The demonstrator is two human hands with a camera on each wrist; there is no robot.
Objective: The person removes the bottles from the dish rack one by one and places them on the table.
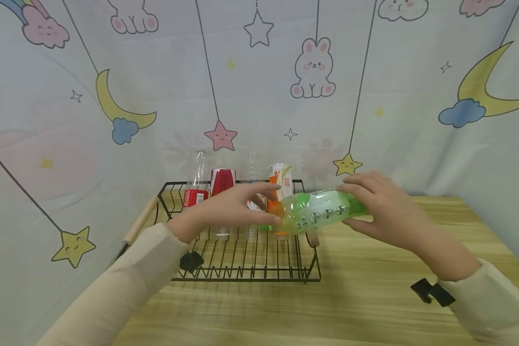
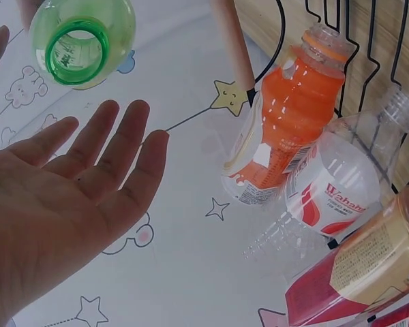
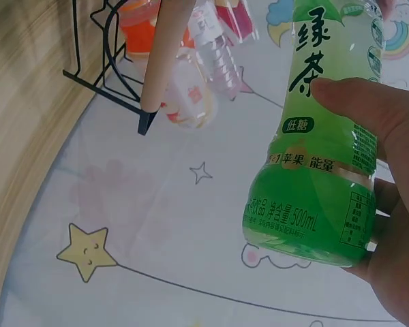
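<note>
A green tea bottle (image 1: 322, 211) lies level in the air above the right edge of a black wire rack (image 1: 242, 262). My right hand (image 1: 382, 209) grips its base end, thumb over the label (image 3: 320, 170). The bottle's mouth (image 2: 77, 42) has no cap and points at my left hand (image 1: 238, 206). That hand (image 2: 75, 197) is spread flat with straight fingers just short of the mouth and holds nothing.
In the rack stand an orange bottle (image 1: 281, 185), a red bottle (image 1: 222, 181) and a clear bottle with a red label (image 1: 195, 194). The rack has wooden handles (image 2: 232, 48) and sits on a wooden table (image 1: 372, 298). A printed curtain (image 1: 259, 86) closes in the back and sides.
</note>
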